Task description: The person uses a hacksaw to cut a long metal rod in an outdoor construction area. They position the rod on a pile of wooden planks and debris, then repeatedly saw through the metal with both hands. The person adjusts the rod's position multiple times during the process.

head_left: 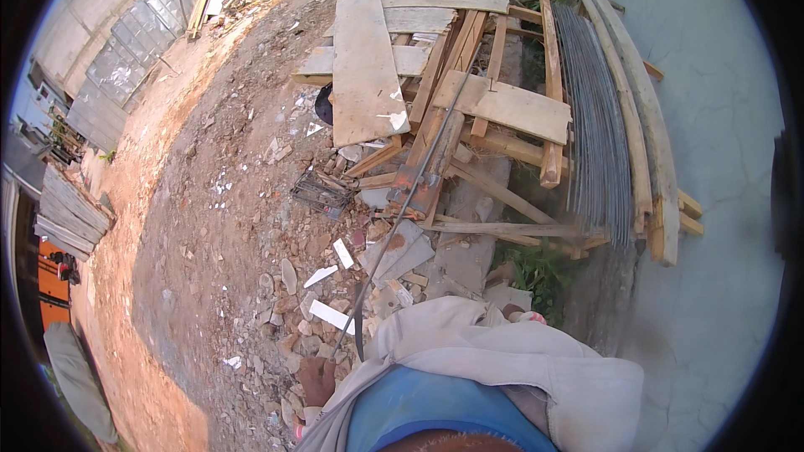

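Observation:
Neither of my hands shows in the head view. At the bottom edge I see my own body: a blue shirt point(419, 406) and pale grey cloth point(519, 360) over my legs. A bare foot point(317, 380) stands on rubble at the lower left, and what looks like my other foot point(521, 315) peeks out past the cloth. A long thin steel rod point(410, 192) with a bent lower end lies close to the left foot. It runs up and to the right onto a pile of planks point(469, 100).
A bundle of thin steel rods point(596, 134) and curved boards point(645, 134) lie along the pile's right side, beside pale concrete point(720, 201). Stones and white tile shards point(331, 315) litter the dirt. A small wire grid point(321, 191) lies nearby. Corrugated sheets point(126, 59) stand far left.

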The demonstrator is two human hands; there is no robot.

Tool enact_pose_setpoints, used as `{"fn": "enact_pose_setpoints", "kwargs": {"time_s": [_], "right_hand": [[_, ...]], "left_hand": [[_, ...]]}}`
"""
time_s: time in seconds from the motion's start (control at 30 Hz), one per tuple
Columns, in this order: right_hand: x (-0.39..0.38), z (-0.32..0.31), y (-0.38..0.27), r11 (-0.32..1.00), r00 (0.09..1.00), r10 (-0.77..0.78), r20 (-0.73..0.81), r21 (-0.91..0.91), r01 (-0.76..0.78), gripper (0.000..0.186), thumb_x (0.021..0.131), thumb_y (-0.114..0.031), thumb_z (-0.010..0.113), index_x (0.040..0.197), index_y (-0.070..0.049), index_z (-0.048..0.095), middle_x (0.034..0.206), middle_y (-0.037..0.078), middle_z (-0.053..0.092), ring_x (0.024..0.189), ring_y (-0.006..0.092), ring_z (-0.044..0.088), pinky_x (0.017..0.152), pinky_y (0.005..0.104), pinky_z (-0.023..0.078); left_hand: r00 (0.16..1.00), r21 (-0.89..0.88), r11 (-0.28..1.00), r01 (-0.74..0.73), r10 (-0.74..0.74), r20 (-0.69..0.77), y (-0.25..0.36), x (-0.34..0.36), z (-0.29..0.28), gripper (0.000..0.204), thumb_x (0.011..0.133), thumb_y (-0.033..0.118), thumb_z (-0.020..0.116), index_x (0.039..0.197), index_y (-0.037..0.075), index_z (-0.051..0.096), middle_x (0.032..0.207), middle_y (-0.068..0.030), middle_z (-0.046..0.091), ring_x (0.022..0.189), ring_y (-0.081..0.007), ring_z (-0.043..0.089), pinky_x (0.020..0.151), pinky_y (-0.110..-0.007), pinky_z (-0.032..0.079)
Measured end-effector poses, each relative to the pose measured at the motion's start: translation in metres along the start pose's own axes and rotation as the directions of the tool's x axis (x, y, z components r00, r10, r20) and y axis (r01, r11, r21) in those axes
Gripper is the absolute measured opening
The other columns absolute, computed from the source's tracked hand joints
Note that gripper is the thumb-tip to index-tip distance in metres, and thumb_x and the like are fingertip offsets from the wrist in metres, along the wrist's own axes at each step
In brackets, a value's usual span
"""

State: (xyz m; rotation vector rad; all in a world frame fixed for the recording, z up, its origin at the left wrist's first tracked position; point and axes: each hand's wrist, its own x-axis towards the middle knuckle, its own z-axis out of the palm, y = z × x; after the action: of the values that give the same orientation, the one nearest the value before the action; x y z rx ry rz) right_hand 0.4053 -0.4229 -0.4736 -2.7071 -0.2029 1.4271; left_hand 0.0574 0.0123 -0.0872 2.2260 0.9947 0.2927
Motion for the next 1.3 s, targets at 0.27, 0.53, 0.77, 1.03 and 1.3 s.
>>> {"fn": "enact_pose_setpoints", "kwargs": {"time_s": [0.27,0.53,0.77,1.03,1.3], "right_hand": [[0.001,-0.026,-0.010,0.995,0.999,-0.018,0.038,-0.093,0.022,0.064,0.071,-0.055,0.073,0.110,-0.005,0.074,0.117,0.023,0.069,0.113,0.0364,0.066,0.096,0.0444,0.052],[-0.043,-0.061,-0.014,0.993,0.993,0.108,0.045,-0.047,-0.105,0.060,0.068,-0.050,0.077,0.111,-0.008,0.074,0.117,0.018,0.071,0.111,0.0335,0.068,0.095,0.0423,0.053],[-0.041,-0.061,0.001,0.985,0.987,0.124,0.100,-0.130,-0.111,0.063,0.072,-0.052,0.076,0.116,-0.008,0.072,0.120,0.017,0.070,0.112,0.0332,0.067,0.096,0.0421,0.052],[-0.034,-0.067,0.016,0.980,0.986,0.078,0.151,-0.194,-0.048,0.073,0.071,-0.058,0.074,0.120,-0.005,0.069,0.124,0.020,0.067,0.115,0.0353,0.065,0.096,0.0430,0.052],[-0.046,-0.100,0.001,0.982,0.981,0.086,0.173,-0.182,-0.053,0.067,0.076,-0.053,0.072,0.123,-0.005,0.067,0.128,0.018,0.065,0.119,0.0338,0.063,0.100,0.0427,0.051]], "left_hand": [[0.992,0.123,0.991,-0.060,0.072,-0.102,0.048,-0.016,0.008,0.030,0.093,0.028,0.066,0.081,0.002,0.066,0.059,-0.0161,0.056,0.052,-0.0304,0.056,0.053,-0.041,0.043],[0.996,0.105,0.994,0.012,-0.003,-0.087,0.094,-0.013,-0.003,0.026,0.094,0.026,0.066,0.082,0.002,0.067,0.059,-0.0169,0.055,0.050,-0.0287,0.054,0.051,-0.039,0.042],[0.987,0.069,0.985,0.159,-0.159,-0.006,0.102,-0.011,-0.005,0.023,0.093,0.020,0.066,0.081,-0.001,0.066,0.058,-0.0147,0.054,0.050,-0.0253,0.049,0.051,-0.038,0.041],[0.935,-0.042,0.934,0.354,-0.351,0.055,0.059,-0.021,0.000,0.026,0.093,0.022,0.066,0.090,-0.004,0.069,0.058,-0.0087,0.054,0.055,-0.0136,0.048,0.053,-0.031,0.039],[0.997,0.071,0.994,0.081,-0.079,-0.026,0.089,-0.011,-0.002,0.021,0.094,0.018,0.065,0.091,-0.002,0.068,0.068,-0.0124,0.057,0.062,-0.0204,0.053,0.059,-0.036,0.042]]}}
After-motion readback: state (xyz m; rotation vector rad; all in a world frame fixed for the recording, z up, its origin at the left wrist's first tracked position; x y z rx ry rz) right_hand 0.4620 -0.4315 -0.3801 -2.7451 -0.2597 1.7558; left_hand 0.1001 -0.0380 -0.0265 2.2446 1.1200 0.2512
